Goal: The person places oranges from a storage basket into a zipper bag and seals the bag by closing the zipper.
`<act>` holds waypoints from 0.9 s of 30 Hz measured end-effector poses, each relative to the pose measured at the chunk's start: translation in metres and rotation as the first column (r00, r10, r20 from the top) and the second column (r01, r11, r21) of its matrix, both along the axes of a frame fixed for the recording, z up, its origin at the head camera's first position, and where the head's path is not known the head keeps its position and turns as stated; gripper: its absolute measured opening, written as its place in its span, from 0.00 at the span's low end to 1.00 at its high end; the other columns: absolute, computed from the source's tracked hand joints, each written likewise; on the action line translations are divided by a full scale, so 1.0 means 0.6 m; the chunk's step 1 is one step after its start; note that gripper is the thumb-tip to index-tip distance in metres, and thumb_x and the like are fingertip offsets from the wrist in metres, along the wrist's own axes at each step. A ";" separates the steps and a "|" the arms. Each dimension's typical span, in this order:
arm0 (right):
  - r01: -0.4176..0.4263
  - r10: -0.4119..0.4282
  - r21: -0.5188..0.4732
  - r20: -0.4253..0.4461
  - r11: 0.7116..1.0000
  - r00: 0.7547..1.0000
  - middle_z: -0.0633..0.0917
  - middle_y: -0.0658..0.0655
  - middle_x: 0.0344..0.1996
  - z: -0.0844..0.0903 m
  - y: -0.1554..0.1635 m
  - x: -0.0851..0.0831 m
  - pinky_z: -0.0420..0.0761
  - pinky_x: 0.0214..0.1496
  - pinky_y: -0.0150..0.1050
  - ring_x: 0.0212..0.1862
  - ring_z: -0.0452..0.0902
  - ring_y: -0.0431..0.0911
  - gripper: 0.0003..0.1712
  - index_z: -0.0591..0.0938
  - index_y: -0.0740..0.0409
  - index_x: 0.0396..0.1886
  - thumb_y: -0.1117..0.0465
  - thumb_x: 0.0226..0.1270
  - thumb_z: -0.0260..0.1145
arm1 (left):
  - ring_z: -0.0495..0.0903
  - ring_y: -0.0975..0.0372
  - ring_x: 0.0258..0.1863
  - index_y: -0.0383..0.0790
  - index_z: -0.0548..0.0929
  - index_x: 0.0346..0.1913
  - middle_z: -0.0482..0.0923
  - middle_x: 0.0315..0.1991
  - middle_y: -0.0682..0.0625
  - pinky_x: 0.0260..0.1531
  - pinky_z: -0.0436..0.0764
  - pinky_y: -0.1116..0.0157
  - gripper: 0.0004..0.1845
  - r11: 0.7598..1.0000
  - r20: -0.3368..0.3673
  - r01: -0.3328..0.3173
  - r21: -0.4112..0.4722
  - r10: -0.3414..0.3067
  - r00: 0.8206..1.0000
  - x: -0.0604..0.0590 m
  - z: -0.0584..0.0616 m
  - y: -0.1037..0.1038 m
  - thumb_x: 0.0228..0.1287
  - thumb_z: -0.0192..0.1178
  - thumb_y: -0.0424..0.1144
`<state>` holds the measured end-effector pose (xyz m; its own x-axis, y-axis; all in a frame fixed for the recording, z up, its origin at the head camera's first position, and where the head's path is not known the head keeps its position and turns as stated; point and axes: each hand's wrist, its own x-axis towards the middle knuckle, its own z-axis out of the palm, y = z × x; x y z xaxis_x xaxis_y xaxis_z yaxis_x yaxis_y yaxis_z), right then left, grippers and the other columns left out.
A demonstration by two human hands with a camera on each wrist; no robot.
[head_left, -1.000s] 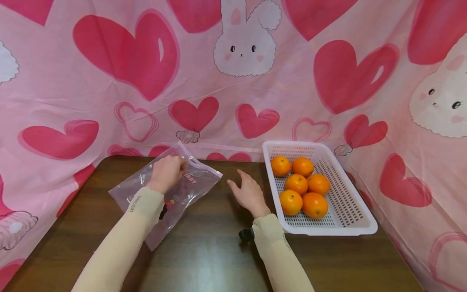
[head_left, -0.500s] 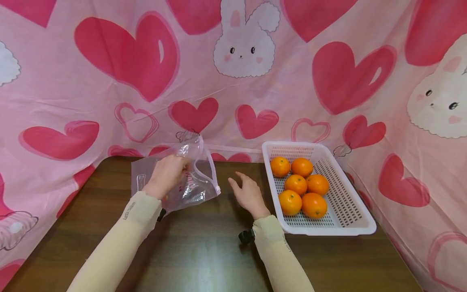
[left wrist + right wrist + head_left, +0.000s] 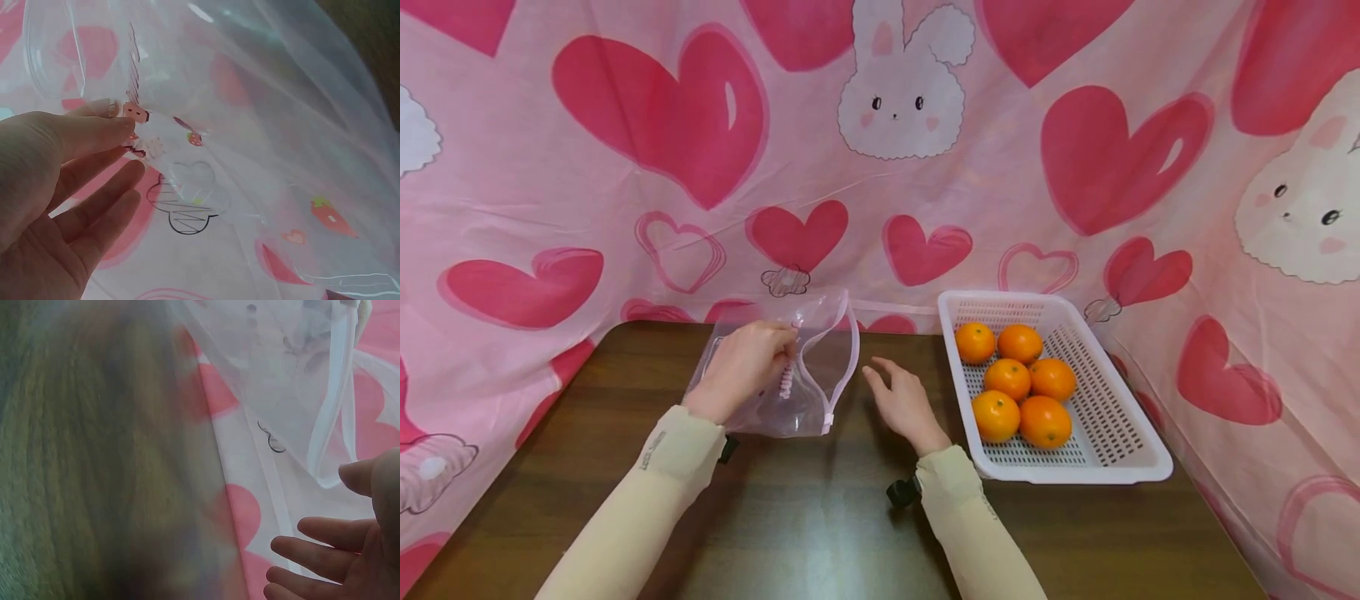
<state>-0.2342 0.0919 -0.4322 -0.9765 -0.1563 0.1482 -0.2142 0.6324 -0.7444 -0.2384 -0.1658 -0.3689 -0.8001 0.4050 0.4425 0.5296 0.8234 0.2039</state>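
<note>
**Clear bag gapes toward the basket of oranges**

Everything here is best placed from the white basket. The bag is to its left, with the right hand between the two.

The left hand, on the far side of the bag from the basket, pinches one wall of it between thumb and forefinger; the wrist view shows the other fingers loose. Pinching a single wall is probably what lets the mouth gape, since thin plastic tends to cling together. The zip strip bows out on the side toward the basket, with its slider at the near end, so the strip looks undone.

The right hand holds nothing. Its fingers are relaxed and slightly spread, just beside the bag's mouth but apart from it, likely so that it is free to work at the opening.

Six oranges sit in the basket, grouped toward its left side, nearest the hands and presumably easy to reach. Whether the bag's bottom touches the table left of the basket, I cannot tell.
</note>
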 end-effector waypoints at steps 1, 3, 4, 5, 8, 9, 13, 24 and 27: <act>-0.002 0.002 -0.008 -0.002 1.000 1.000 0.80 0.61 0.64 0.000 -0.001 0.001 0.68 0.69 0.56 0.64 0.74 0.60 0.29 0.78 0.60 0.68 0.46 0.79 0.56 | 0.77 0.56 0.30 0.47 0.86 0.29 0.79 0.29 0.54 0.33 0.83 0.55 0.08 1.000 -0.002 0.008 -0.003 -0.008 1.000 0.002 0.000 0.000 0.58 0.73 0.30; -0.007 0.006 -0.024 -0.012 1.000 1.000 0.80 0.61 0.63 -0.002 -0.004 0.003 0.70 0.68 0.57 0.63 0.75 0.60 0.28 0.79 0.60 0.67 0.46 0.79 0.56 | 0.77 0.56 0.29 0.47 0.85 0.29 0.78 0.28 0.54 0.33 0.83 0.54 0.08 1.000 -0.011 0.021 -0.009 -0.021 1.000 0.006 0.000 0.001 0.59 0.73 0.30; -0.006 0.006 -0.029 -0.009 1.000 1.000 0.81 0.60 0.63 -0.003 -0.005 0.003 0.70 0.67 0.56 0.63 0.75 0.59 0.29 0.79 0.59 0.67 0.45 0.79 0.57 | 0.76 0.56 0.29 0.47 0.85 0.29 0.78 0.28 0.54 0.32 0.83 0.55 0.08 1.000 -0.014 0.028 -0.010 -0.029 0.999 0.008 -0.001 0.001 0.58 0.73 0.30; -0.010 0.010 -0.035 -0.010 0.999 1.000 0.81 0.60 0.62 -0.004 -0.006 0.004 0.70 0.67 0.56 0.63 0.76 0.59 0.28 0.79 0.59 0.67 0.45 0.78 0.57 | 0.76 0.57 0.29 0.47 0.85 0.29 0.78 0.27 0.54 0.32 0.83 0.55 0.09 0.999 -0.019 0.035 -0.016 -0.035 0.999 0.011 -0.002 0.001 0.58 0.73 0.30; -0.032 0.032 -0.050 -0.015 0.998 0.999 0.83 0.60 0.59 -0.011 -0.006 0.007 0.72 0.65 0.56 0.60 0.78 0.58 0.27 0.80 0.59 0.65 0.47 0.77 0.59 | 0.75 0.57 0.28 0.47 0.85 0.27 0.77 0.25 0.56 0.30 0.82 0.57 0.10 0.998 -0.033 0.064 -0.018 -0.065 0.997 0.019 -0.006 -0.002 0.57 0.72 0.28; -0.039 0.039 -0.055 -0.013 0.998 0.999 0.84 0.59 0.57 -0.013 -0.006 0.008 0.73 0.65 0.55 0.59 0.79 0.57 0.26 0.81 0.59 0.64 0.48 0.77 0.60 | 0.75 0.58 0.28 0.47 0.85 0.27 0.78 0.25 0.56 0.30 0.82 0.57 0.10 0.997 -0.040 0.076 -0.018 -0.077 0.996 0.021 -0.008 -0.003 0.57 0.72 0.28; -0.064 0.064 -0.086 -0.002 0.994 0.998 0.88 0.55 0.47 -0.020 -0.008 0.012 0.78 0.58 0.50 0.49 0.82 0.52 0.20 0.85 0.58 0.57 0.51 0.76 0.63 | 0.77 0.58 0.28 0.48 0.85 0.27 0.79 0.25 0.57 0.33 0.81 0.57 0.12 0.992 -0.056 0.122 -0.019 -0.123 0.991 0.030 -0.014 -0.009 0.55 0.73 0.26; -0.141 0.134 -0.177 -0.054 0.974 0.990 0.89 0.47 0.28 -0.022 -0.029 0.035 0.75 0.38 0.40 0.33 0.79 0.43 0.11 0.87 0.61 0.50 0.63 0.72 0.67 | 0.79 0.60 0.29 0.50 0.85 0.28 0.79 0.28 0.60 0.37 0.83 0.56 0.13 0.990 -0.013 0.138 -0.027 -0.138 0.990 0.043 -0.027 -0.028 0.51 0.77 0.29; -0.152 0.140 -0.199 -0.072 0.968 0.987 0.89 0.48 0.28 -0.023 -0.031 0.038 0.74 0.36 0.39 0.31 0.79 0.42 0.11 0.86 0.62 0.50 0.65 0.71 0.67 | 0.79 0.60 0.30 0.50 0.85 0.29 0.78 0.29 0.60 0.37 0.82 0.57 0.12 0.992 0.012 0.123 -0.007 -0.123 0.992 0.047 -0.027 -0.032 0.53 0.75 0.29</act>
<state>-0.2115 0.0731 -0.4458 -0.9342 -0.2575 0.2467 -0.3392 0.4277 -0.8379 -0.2104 -0.1853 -0.3853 -0.7487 0.5040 0.4305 0.6248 0.7536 0.2044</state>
